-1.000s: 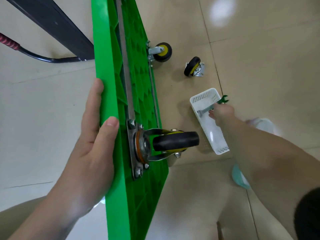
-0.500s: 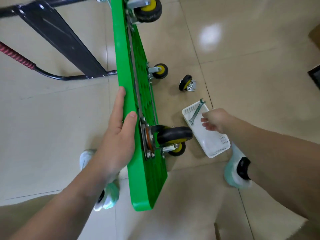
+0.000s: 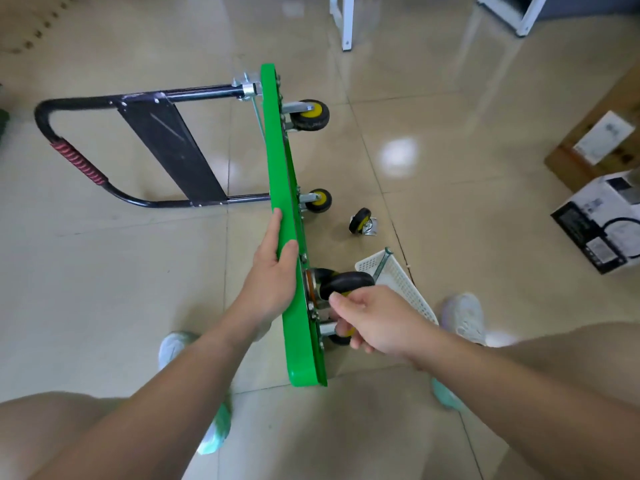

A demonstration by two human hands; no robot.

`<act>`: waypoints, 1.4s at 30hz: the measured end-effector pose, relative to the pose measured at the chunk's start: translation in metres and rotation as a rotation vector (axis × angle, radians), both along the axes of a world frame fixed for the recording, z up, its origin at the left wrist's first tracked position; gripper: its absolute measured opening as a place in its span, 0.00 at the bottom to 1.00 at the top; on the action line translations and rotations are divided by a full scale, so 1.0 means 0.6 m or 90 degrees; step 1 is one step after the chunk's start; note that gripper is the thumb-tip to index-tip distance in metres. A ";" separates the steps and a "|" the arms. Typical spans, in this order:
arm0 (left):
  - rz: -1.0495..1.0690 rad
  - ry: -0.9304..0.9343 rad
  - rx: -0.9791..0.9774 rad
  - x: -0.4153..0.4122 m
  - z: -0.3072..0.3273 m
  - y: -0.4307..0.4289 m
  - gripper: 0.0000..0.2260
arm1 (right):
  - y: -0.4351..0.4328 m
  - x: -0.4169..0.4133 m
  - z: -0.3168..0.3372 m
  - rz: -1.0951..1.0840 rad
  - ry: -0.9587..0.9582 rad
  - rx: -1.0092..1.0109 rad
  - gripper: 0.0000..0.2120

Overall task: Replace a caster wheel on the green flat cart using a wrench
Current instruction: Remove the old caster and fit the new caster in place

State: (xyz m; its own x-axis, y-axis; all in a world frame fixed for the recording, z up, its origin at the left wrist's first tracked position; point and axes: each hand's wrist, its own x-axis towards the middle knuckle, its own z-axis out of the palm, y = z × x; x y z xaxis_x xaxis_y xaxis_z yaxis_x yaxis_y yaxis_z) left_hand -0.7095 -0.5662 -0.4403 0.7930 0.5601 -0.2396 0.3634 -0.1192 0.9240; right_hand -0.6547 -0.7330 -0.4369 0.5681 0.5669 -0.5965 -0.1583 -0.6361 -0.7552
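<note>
We see two bare forearms reaching forward. Our left hand (image 3: 273,275) grips the cart (image 3: 298,327) edge, thumb on top. Our right hand (image 3: 377,322) curls, fingers bent, against a wheel (image 3: 346,284).

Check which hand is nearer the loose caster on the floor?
Right. The right hand is at the big mounted wheel, on the same side of the green cart as the loose caster. The left hand grips the cart's opposite edge.
</note>
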 end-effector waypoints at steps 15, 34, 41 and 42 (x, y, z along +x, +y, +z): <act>-0.003 0.010 -0.008 0.000 -0.010 0.006 0.25 | 0.044 -0.018 -0.040 -0.079 -0.016 0.077 0.17; -0.007 0.005 -0.023 0.000 -0.019 0.010 0.25 | 0.040 -0.027 -0.058 -0.128 -0.055 0.150 0.07; 0.000 0.011 -0.011 0.000 -0.022 0.012 0.25 | 0.038 -0.028 -0.057 -0.131 -0.069 0.137 0.03; 0.001 0.009 -0.010 0.000 -0.022 0.012 0.25 | 0.039 -0.028 -0.058 -0.132 -0.059 0.141 0.04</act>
